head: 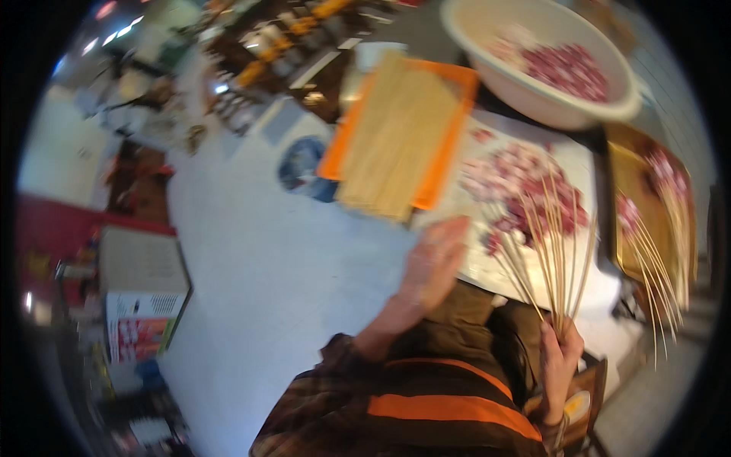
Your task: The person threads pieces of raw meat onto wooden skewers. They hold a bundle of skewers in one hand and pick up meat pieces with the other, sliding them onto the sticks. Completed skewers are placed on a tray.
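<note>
My right hand (561, 348) grips a fanned bunch of thin wooden skewers (551, 251) by their lower ends; their upper ends stand over the cut meat. My left hand (437, 265), slightly blurred, is at the left edge of a white cutting board (485, 268), fingers extended, and shows nothing held. On the board lies a pile of diced meat (514, 171), pale pieces at the back left and red ones at the right. Behind my left hand, a thick stack of bare wooden skewers (400, 137) rests on an orange tray (448, 165).
A large white basin (548, 117) with more diced meat stands at the back right. At the right, a golden metal tray (625, 251) carries skewers with meat (628, 214). A blue round object (305, 168) sits left of the orange tray. A printed cardboard box (145, 285) is at the far left.
</note>
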{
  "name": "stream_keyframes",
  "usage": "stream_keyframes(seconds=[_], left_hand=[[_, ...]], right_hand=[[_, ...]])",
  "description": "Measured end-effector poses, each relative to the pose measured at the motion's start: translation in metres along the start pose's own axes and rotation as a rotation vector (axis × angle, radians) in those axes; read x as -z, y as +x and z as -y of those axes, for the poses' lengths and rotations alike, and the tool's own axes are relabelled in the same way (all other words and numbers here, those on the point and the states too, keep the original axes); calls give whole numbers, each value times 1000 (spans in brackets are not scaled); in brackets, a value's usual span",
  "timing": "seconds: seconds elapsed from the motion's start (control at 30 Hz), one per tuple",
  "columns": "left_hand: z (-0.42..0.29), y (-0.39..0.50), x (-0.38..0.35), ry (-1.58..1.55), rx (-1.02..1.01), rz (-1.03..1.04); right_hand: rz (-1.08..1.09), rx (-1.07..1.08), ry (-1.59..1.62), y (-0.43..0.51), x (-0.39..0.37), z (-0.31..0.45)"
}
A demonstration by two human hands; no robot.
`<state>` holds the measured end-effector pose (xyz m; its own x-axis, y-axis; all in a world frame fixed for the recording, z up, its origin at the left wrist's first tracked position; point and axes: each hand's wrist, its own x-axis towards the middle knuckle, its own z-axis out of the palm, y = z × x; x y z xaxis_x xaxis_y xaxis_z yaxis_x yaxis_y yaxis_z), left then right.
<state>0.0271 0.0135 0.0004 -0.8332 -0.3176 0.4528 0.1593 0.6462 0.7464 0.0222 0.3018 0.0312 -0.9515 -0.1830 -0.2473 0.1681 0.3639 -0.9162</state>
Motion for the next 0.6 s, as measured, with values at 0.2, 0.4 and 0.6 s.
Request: stream_keyframes(seconds=[0.2,0.4,0.6], left_hand=[[-13,48,-8,147,-110,6],[2,73,-29,152,-87,-27],[10,60,-29,175,-5,-4]], right_hand=[[-164,11,160,-10,12,8],[-160,-10,223,-11,8,12],[-119,3,180,-10,5,11]])
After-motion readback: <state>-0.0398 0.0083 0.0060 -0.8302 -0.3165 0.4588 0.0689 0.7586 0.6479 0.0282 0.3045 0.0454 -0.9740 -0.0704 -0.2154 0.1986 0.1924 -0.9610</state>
